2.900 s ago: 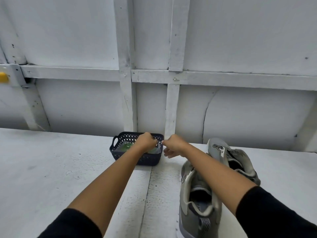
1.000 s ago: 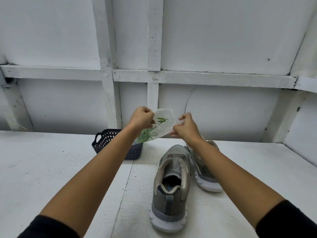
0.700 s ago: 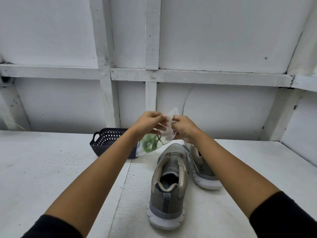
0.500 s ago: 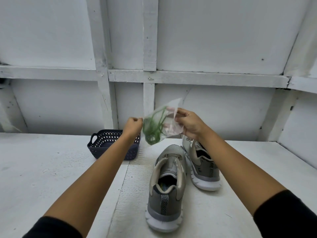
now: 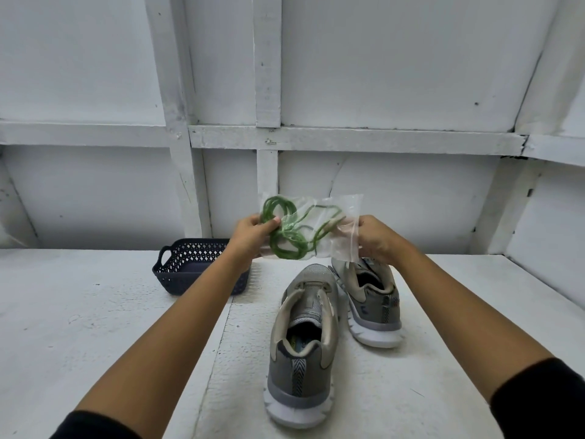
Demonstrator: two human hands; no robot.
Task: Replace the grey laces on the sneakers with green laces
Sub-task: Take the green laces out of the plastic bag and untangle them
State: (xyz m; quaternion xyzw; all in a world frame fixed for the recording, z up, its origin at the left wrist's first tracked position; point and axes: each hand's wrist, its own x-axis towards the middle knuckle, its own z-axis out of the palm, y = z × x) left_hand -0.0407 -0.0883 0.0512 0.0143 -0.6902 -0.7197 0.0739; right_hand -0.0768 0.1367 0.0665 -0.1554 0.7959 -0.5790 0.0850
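Well, white table (image 5: 79, 327), white framed wall (image 5: 395, 74); L hand (image 5: 253, 236), R hand (image 5: 376, 239) grip bag (image 5: 326, 229).

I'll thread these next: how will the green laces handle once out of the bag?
Likely floppy: the green laces curl in tangled loops by the left hand. Probably light: the thin plastic bag in the right hand barely sags.

We count two grey sneakers, a near sneaker (image 5: 300, 343) and a far sneaker (image 5: 373, 299). There is one dark basket (image 5: 190, 267), one clear plastic bag (image 5: 343, 245) and one tangle of green laces (image 5: 285, 240), whose separate laces we cannot number. We see two hands, a left hand (image 5: 250, 236) and a right hand (image 5: 376, 239), and two black sleeves (image 5: 544, 394).
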